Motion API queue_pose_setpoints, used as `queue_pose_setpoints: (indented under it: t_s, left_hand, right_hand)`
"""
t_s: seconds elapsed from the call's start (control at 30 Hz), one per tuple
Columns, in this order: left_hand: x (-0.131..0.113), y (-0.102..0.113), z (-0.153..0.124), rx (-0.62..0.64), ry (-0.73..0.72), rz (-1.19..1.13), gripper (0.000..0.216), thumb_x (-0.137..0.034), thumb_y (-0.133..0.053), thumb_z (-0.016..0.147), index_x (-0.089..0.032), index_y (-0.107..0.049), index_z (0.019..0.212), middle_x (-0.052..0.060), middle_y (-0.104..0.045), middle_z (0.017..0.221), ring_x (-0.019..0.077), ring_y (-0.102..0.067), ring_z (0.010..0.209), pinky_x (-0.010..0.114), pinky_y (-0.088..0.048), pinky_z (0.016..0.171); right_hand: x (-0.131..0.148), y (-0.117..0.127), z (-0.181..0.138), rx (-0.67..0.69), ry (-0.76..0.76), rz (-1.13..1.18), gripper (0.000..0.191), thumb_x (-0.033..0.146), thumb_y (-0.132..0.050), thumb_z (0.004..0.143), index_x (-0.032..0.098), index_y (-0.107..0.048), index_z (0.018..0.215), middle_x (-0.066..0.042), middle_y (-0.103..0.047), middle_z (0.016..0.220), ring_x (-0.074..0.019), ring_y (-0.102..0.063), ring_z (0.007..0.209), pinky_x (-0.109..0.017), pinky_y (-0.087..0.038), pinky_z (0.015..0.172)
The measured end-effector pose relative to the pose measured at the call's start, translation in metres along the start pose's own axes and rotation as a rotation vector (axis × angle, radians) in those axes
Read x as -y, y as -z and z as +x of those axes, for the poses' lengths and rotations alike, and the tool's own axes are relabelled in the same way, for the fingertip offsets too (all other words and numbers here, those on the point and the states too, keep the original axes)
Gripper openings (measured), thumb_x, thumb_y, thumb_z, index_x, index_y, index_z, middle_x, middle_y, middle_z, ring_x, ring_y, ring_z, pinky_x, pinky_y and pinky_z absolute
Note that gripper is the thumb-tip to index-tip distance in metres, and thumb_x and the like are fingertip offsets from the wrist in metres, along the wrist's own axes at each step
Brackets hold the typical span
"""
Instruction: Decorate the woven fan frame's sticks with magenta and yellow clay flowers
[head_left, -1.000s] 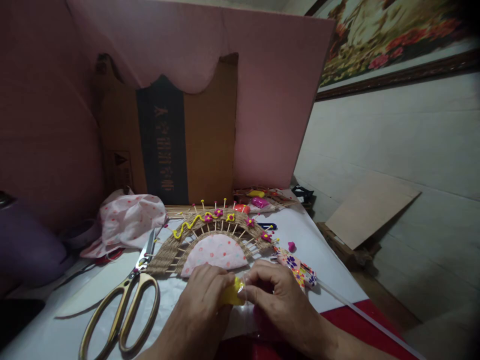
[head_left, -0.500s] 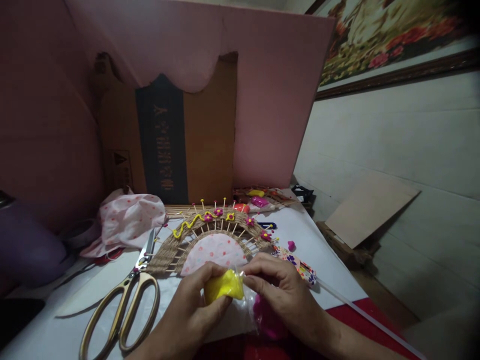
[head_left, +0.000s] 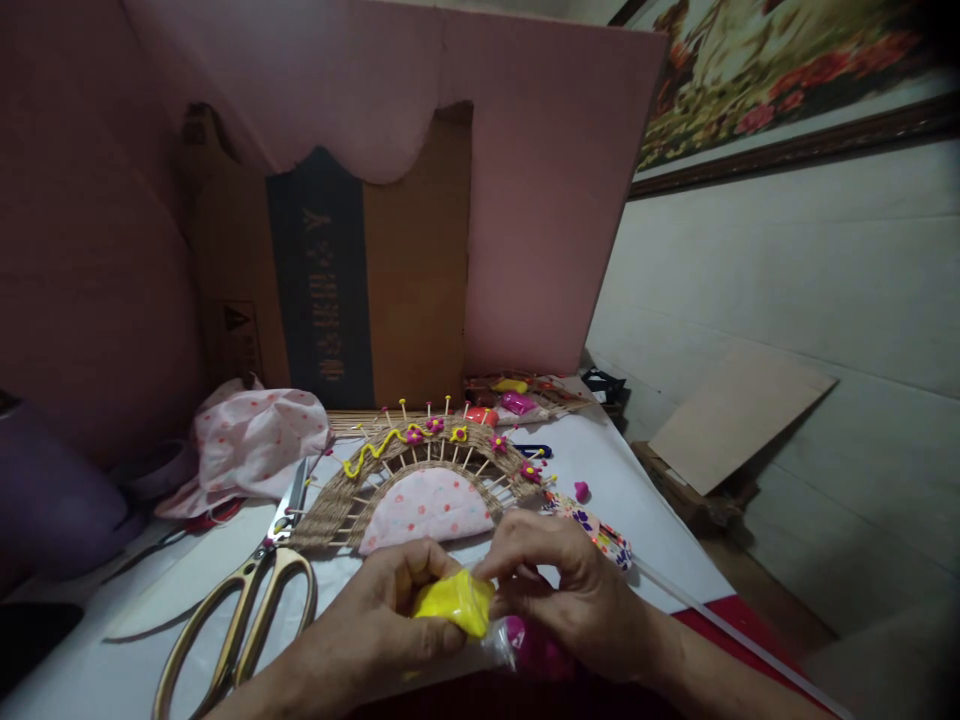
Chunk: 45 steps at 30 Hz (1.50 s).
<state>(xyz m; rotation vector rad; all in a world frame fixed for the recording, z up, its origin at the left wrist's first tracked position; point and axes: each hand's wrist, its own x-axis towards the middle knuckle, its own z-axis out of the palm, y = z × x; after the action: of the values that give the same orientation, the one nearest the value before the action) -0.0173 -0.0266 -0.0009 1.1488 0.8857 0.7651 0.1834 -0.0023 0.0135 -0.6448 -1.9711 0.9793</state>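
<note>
A small packet of yellow modelling clay (head_left: 454, 603) in clear plastic lies between the thumb and fingers of my left hand (head_left: 394, 615). My right hand (head_left: 559, 580) pinches the packet's right edge with thumb and forefinger. Below that hand, partly hidden by it, is a magenta clay packet (head_left: 529, 645) in clear plastic. Just beyond both hands lies a half-round fan of twine and sticks (head_left: 322, 510). Its middle is covered with spotted pink cloth (head_left: 427, 510). Small clay flowers (head_left: 499, 443) and a wavy yellow clay strip (head_left: 371, 452) decorate its band.
Large gold-handled scissors (head_left: 247, 610) lie at the left, near crumpled spotted cloth (head_left: 259, 435) and a purple bottle (head_left: 56, 490). A flower-patterned handle (head_left: 600, 530) and a magenta clay lump (head_left: 581, 491) are at the right. A cardboard piece (head_left: 420, 280) stands behind.
The yellow packet has tilted and dropped slightly in my left hand. My right fingers have shifted at its edge, and the clear plastic stretched between the hands no longer shows as before.
</note>
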Motion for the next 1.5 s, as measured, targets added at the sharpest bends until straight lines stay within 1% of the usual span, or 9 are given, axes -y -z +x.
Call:
queue_pose_setpoints:
  t_s: [0.13,0.3,0.6,0.9,1.0,1.13,1.2,1.4,1.5]
  left_hand:
    - [0.001,-0.001,-0.001,0.01,-0.001,-0.032,0.033,-0.029,-0.073,0.056,-0.015,-0.056,0.08,-0.004,-0.053,0.062,0.0075,-0.042,0.053,0.019,-0.027,0.049]
    - [-0.001,-0.006,-0.004,-0.034,-0.009,0.028,0.03,-0.028,-0.072,0.06,-0.015,-0.055,0.08,-0.004,-0.052,0.065,0.0081,-0.042,0.057,0.02,-0.029,0.052]
    - [-0.005,-0.005,-0.006,-0.188,-0.156,0.278,0.021,-0.029,-0.064,0.068,-0.017,-0.058,0.085,0.001,-0.057,0.077,0.0144,-0.049,0.072,0.024,-0.039,0.063]
    - [-0.006,-0.007,-0.012,-0.311,-0.386,0.699,0.015,-0.025,-0.057,0.075,-0.024,-0.063,0.089,0.001,-0.065,0.085,0.017,-0.056,0.076,0.025,-0.045,0.066]
    - [-0.009,-0.009,-0.012,-0.31,-0.355,0.719,0.014,-0.024,-0.056,0.076,-0.023,-0.062,0.089,0.0,-0.065,0.083,0.0165,-0.055,0.076,0.025,-0.045,0.067]
    - [-0.009,-0.008,-0.008,-0.3,-0.268,0.596,0.012,-0.024,-0.058,0.075,-0.02,-0.061,0.085,0.0,-0.061,0.078,0.0155,-0.053,0.074,0.025,-0.042,0.066]
    - [-0.006,-0.005,-0.005,-0.284,-0.247,0.493,0.012,-0.024,-0.06,0.073,-0.019,-0.061,0.084,0.0,-0.059,0.077,0.0152,-0.051,0.073,0.025,-0.041,0.065]
    - [0.0,0.002,-0.002,-0.279,-0.262,0.373,0.016,-0.027,-0.063,0.072,-0.017,-0.06,0.084,0.001,-0.059,0.077,0.0156,-0.051,0.073,0.026,-0.041,0.066]
    - [-0.002,0.0,-0.005,-0.331,-0.297,0.49,0.017,-0.03,-0.06,0.075,-0.018,-0.06,0.087,0.002,-0.061,0.081,0.0175,-0.053,0.077,0.028,-0.041,0.07]
  right_hand:
    - [0.004,0.0,-0.001,0.015,-0.002,-0.004,0.003,0.015,-0.068,0.074,0.017,-0.069,0.075,0.0,-0.057,0.07,-0.0118,-0.05,0.065,-0.024,-0.04,0.059]
    - [0.007,-0.002,-0.001,-0.021,-0.026,-0.007,0.011,0.009,-0.061,0.078,0.016,-0.063,0.07,0.0,-0.057,0.07,-0.0124,-0.052,0.069,-0.025,-0.041,0.065]
    - [0.005,-0.007,-0.001,-0.222,-0.179,-0.045,0.005,0.014,-0.07,0.069,0.018,-0.069,0.073,0.001,-0.062,0.065,-0.0129,-0.054,0.062,-0.025,-0.041,0.059]
    - [0.008,-0.007,-0.001,-0.117,-0.239,-0.055,0.009,0.014,-0.066,0.072,0.017,-0.065,0.063,0.002,-0.06,0.062,-0.0103,-0.051,0.059,-0.023,-0.039,0.057]
    - [0.008,-0.005,0.0,-0.119,-0.339,0.118,0.01,0.019,-0.065,0.07,0.015,-0.062,0.062,0.002,-0.055,0.058,-0.0086,-0.045,0.054,-0.021,-0.035,0.05]
    - [0.007,0.004,0.004,-0.147,-0.538,0.689,0.02,0.032,-0.064,0.068,0.016,-0.053,0.062,0.007,-0.04,0.049,-0.0041,-0.025,0.04,-0.019,-0.02,0.038]
    - [0.006,0.009,0.006,-0.222,-0.551,0.789,0.021,0.031,-0.067,0.066,0.016,-0.052,0.064,0.005,-0.047,0.055,-0.0034,-0.026,0.042,-0.018,-0.019,0.04]
    - [0.001,0.003,0.007,-0.198,-0.467,0.547,0.021,0.031,-0.067,0.07,0.015,-0.065,0.084,0.002,-0.056,0.064,-0.0029,-0.028,0.041,-0.019,-0.018,0.039]
    - [0.001,-0.001,0.005,-0.147,-0.4,0.433,0.02,0.035,-0.067,0.072,0.015,-0.064,0.076,0.004,-0.051,0.059,-0.0047,-0.034,0.045,-0.019,-0.025,0.041]
